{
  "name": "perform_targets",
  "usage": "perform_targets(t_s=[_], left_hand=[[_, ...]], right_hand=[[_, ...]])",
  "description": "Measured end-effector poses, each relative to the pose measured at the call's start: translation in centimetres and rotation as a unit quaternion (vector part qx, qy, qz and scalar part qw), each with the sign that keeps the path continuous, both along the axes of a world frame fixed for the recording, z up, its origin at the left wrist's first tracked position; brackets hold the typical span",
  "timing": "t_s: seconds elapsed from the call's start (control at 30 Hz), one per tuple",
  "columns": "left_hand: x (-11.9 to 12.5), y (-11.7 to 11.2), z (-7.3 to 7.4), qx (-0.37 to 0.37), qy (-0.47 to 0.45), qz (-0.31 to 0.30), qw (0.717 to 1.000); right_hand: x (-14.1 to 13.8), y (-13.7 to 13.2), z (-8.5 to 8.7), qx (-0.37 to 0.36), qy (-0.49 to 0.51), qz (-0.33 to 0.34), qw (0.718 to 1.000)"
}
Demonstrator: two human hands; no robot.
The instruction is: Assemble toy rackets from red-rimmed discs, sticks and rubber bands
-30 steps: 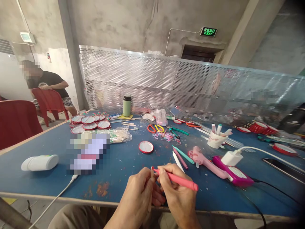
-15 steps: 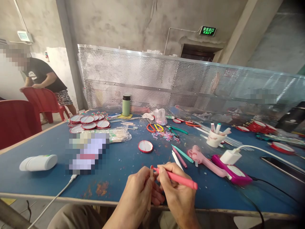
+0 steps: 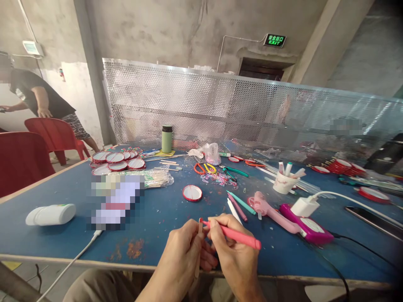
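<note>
At the table's front edge my left hand (image 3: 182, 249) is closed around a thin wooden stick (image 3: 200, 233), held upright with its top end coloured red. My right hand (image 3: 236, 256) grips a coral-red marker pen (image 3: 239, 237) whose tip touches or nearly touches the stick's top. Just beyond my hands lie a white pen (image 3: 233, 210), a mauve pen (image 3: 237, 206) and a teal pen (image 3: 242, 202). Farther off, a round white disc with a red rim (image 3: 192, 193) lies flat on the blue table (image 3: 151, 235).
At right lie a pink glue gun (image 3: 272, 212), a magenta power strip (image 3: 307, 226) and a cup of pens (image 3: 283, 183). A white bottle (image 3: 51, 214) and blurred phone (image 3: 116, 201) are at left. Behind are pliers (image 3: 234, 171), a green flask (image 3: 166, 139) and a perforated metal screen (image 3: 195, 105).
The person at the far left has shifted left, with one arm stretched out and a hand by the red chair. My hands, the stick and the marker look almost unmoved.
</note>
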State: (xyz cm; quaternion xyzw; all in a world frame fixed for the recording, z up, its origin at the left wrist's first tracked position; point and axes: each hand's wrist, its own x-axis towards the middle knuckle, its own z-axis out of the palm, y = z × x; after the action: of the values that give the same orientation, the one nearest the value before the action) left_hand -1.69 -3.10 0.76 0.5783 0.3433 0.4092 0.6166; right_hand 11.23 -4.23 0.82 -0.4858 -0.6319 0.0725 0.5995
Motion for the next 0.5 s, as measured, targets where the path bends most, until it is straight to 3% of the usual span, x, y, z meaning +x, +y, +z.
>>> perform_targets(t_s=[0.5], left_hand=[[-0.08,-0.19,0.19,0.002,0.001,0.002,1.0]], right_hand=[[0.0,0.08,-0.1,-0.006,-0.011,0.005,1.0]])
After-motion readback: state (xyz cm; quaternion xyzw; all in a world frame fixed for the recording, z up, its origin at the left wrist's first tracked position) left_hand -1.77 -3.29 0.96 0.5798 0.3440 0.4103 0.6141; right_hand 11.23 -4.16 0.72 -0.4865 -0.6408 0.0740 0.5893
